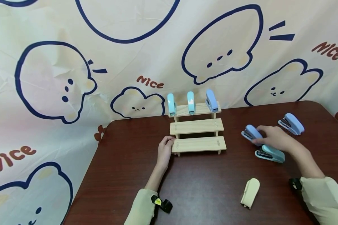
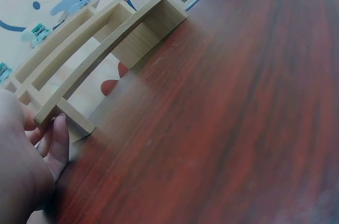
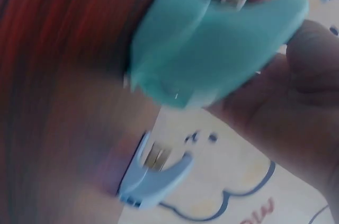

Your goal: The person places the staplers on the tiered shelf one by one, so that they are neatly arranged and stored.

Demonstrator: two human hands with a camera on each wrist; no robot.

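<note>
My left hand (image 1: 164, 153) pinches the left end of the lowest step of a three-step wooden display rack (image 1: 198, 144). In the left wrist view, its fingers (image 2: 59, 139) curl under that step beside the leg. My right hand (image 1: 274, 137) grips a blue stapler (image 1: 251, 132) on the table, thumb and fingers on either side of its rear end. Just below that hand lies a teal stapler (image 1: 270, 153), large in the right wrist view. On the rack's top step stand two turquoise staplers (image 1: 171, 104) and a blue stapler (image 1: 211, 100), side by side.
Another blue stapler (image 1: 291, 124) lies beyond my right hand, toward the table's far right. A cream stapler (image 1: 250, 193) is nearer the front. The dark wooden table (image 1: 202, 184) backs onto a printed cloth (image 1: 146, 62) with cartoon outlines.
</note>
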